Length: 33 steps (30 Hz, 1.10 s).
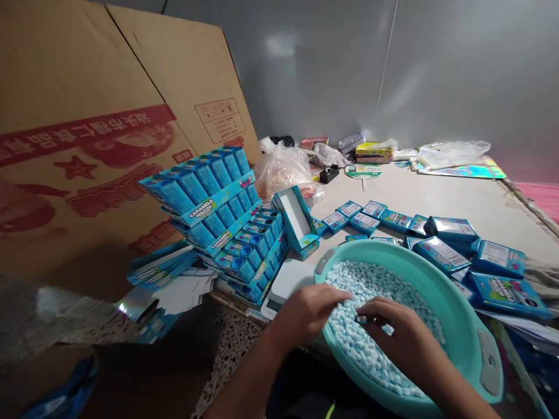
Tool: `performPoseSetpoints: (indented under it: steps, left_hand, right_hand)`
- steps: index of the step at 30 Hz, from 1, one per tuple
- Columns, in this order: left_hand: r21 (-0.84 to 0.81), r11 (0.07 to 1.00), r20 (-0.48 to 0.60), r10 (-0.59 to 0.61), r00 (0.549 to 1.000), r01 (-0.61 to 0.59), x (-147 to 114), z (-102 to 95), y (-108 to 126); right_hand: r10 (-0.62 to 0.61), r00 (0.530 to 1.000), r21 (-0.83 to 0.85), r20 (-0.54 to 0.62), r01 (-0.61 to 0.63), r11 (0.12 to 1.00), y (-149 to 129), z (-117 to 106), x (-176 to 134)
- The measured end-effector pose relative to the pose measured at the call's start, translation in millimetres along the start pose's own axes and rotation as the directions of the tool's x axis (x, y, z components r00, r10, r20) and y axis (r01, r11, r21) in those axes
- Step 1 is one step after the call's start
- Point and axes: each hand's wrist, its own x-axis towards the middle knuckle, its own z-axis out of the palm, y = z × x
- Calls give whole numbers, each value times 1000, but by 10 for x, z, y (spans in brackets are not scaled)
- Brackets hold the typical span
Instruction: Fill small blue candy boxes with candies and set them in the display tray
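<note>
Pellets (371, 278): likely light, slippery; scoop beneath | Left hand (311, 305), basin's (466, 337) 9 o'clock: grip unclear | Right hand (399, 327): clamped on shiny item (360, 319)

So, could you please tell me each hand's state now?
Left hand: fingers extended; any hold cannot be told.
Right hand: closed, apparently pinching a small shiny item.
</note>
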Motion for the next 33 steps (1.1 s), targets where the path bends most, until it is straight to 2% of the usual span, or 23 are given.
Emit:
performPoseSetpoints:
  steps: [2,3,4,5,8,9,11,14,21,26,33]
  left_hand:
    - [177,972,-149,-128,981,154,58,-312,-30]
    - [276,923,-254,-199,947,268,91,-502,-73]
    - [352,845,-349,-280,894,402,127,-704,-136]
    - [398,759,-396,-364,843,515,166,-907,-216]
    - [480,511,-404,-592,697,713,318,-1432,-494]
    - [512,449,-397,-632,665,732,384,-1558,-574]
    - [575,368,-367,-681,633,730,530,-1735,-687]
    - [669,306,-288,-734,616,678,744,-1860,-752]
    - [802,219,-128,-845,519,555,1141,-1952,-792]
    - [824,197,-25,-924,382,531,1343,-1995,-876]
    - [782,257,96,-950,297,568,1393,-2058,-1004]
  right_hand:
    - [-4,1000,-9,-6,4,1000,44,-24,-16]
    - [-8,1000,-16,-10,7,1000,67,-42,-22]
    - [-14,1000,-20,-12,14,1000,88,-62,-27]
    - [-23,1000,-24,-15,22,999,106,-82,-30]
    - [-52,998,-19,-32,51,999,132,-123,-33]
    - [-58,997,-14,-50,57,998,129,-126,-31]
    - [-61,994,-6,-95,60,998,111,-120,-25]
    - [-59,988,9,-143,61,998,72,-101,-7]
    - [-81,987,15,-139,84,996,59,-100,9]
    - [-97,989,-7,-112,97,995,69,-96,-14]
    - [-75,988,-6,-135,75,997,28,-159,-19]
